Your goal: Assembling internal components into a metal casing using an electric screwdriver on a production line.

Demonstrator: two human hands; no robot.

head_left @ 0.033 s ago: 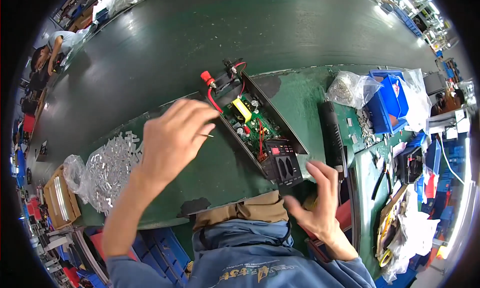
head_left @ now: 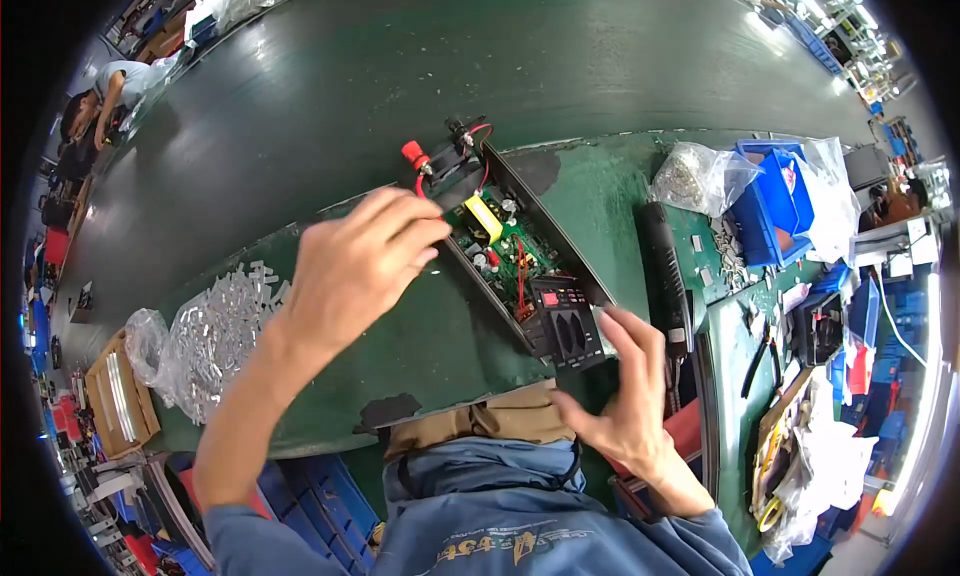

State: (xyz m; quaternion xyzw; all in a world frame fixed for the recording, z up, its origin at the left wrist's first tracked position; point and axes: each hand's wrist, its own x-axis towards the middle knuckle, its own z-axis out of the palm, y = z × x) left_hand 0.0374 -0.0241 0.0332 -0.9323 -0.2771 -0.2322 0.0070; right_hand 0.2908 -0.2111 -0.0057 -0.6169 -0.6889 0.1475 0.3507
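Hands [head_left: 355,266] [head_left: 625,391] flank open power unit [head_left: 520,266].

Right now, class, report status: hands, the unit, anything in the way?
Left hand over the open power unit, near end. Right hand at its black front panel. Red wires near left fingertips.

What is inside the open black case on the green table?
Inside the black case lies a green circuit board with a yellow part and red wires. The left hand covers its upper-left corner.
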